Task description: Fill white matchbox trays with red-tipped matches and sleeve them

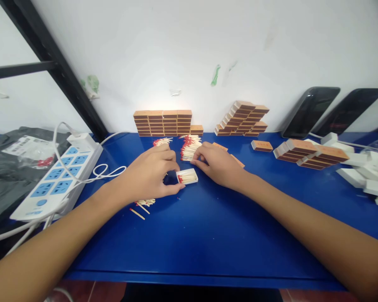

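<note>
- Left hand [156, 174], half-curled, grips the white tray [191, 183] between thumb and fingers; uneven pressure could tip it.
- Right hand [216, 163], fingers nearly closed, touches the match pile [189, 149]; any hold is unclear. Dragging could scatter it.
- Leftward, a forearm sweep could roll loose matches [137, 214].

On the table [208, 235], a tray [194, 181] with matches [185, 178] inside lies before a match pile [190, 147]; stacked matchboxes [163, 123] behind, power strip [58, 180] left, phones [311, 111] right

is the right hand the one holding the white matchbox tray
No, the left hand holds the white tray, while the right hand is at the pile of matches.
</note>
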`<state>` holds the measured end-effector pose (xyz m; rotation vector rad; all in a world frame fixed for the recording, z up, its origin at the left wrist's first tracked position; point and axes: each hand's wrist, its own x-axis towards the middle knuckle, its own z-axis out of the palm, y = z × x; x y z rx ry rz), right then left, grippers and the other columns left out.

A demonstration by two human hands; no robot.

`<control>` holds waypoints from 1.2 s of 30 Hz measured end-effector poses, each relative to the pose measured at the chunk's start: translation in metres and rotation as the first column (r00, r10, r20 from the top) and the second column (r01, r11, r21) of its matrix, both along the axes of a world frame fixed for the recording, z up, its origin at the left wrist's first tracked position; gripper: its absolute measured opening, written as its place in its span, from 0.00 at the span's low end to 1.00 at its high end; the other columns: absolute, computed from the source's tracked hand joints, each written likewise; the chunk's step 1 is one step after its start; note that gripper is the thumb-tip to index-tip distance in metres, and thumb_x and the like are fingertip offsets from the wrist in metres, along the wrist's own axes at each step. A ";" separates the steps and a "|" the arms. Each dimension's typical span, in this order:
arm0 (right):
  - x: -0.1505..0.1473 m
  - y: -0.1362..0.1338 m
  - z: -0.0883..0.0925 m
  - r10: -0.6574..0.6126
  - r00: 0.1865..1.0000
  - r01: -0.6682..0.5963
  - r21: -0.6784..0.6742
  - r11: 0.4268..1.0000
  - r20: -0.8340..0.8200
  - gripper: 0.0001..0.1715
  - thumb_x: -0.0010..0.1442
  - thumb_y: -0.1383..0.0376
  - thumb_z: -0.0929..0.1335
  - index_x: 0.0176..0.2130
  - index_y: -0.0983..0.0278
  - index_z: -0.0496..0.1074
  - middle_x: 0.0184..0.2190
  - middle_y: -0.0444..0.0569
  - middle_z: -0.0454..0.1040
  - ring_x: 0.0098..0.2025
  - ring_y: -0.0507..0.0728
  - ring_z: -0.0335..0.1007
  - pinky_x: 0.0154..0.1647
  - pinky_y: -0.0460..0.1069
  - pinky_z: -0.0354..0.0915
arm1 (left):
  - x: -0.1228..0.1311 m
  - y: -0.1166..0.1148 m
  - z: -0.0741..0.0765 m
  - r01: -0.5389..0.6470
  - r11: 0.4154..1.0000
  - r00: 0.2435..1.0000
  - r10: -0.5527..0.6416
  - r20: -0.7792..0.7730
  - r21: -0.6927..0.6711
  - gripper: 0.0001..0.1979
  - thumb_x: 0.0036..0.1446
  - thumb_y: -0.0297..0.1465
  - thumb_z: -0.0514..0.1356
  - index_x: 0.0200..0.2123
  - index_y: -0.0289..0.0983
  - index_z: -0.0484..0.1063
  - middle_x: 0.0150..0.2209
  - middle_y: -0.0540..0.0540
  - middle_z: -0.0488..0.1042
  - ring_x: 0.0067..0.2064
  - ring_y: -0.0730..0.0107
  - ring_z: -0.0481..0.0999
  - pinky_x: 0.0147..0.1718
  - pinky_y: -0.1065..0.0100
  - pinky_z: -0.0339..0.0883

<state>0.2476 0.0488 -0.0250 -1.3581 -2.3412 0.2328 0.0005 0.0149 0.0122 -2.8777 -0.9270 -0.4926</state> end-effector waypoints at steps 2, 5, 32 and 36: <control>0.007 -0.001 0.001 0.044 0.999 -0.044 0.004 0.999 -0.029 0.05 0.71 0.65 0.71 0.39 0.62 0.74 0.38 0.49 0.73 0.39 0.57 0.68 0.41 0.51 0.60 | 0.000 -0.001 0.000 -0.003 1.000 1.000 0.003 -0.001 -0.008 0.16 0.63 0.43 0.69 0.41 0.35 0.85 0.38 0.43 0.78 0.44 0.56 0.76 0.47 0.55 0.72; 0.011 -0.002 -0.001 0.105 0.991 -0.107 -0.009 0.994 -0.080 0.06 0.71 0.64 0.71 0.39 0.62 0.74 0.37 0.48 0.73 0.38 0.57 0.67 0.41 0.51 0.60 | 0.001 -0.001 0.000 -0.006 1.000 1.000 0.006 -0.004 -0.017 0.16 0.63 0.44 0.69 0.41 0.36 0.84 0.38 0.43 0.78 0.44 0.57 0.76 0.46 0.56 0.72; 0.000 0.002 -0.001 0.108 0.993 -0.107 0.028 0.994 -0.043 0.08 0.71 0.68 0.68 0.42 0.63 0.78 0.37 0.48 0.72 0.37 0.56 0.67 0.41 0.51 0.58 | 0.000 -0.001 0.000 -0.002 1.000 1.000 0.002 -0.019 -0.021 0.16 0.63 0.43 0.69 0.41 0.35 0.84 0.38 0.43 0.77 0.44 0.57 0.75 0.48 0.55 0.72; 0.001 0.002 0.000 0.121 0.992 -0.120 0.028 0.992 -0.040 0.08 0.72 0.66 0.67 0.41 0.62 0.77 0.37 0.49 0.73 0.38 0.57 0.68 0.41 0.51 0.59 | 0.000 0.000 -0.001 0.005 1.000 1.000 -0.005 -0.013 -0.012 0.15 0.64 0.43 0.68 0.41 0.36 0.84 0.37 0.43 0.77 0.45 0.56 0.75 0.48 0.55 0.72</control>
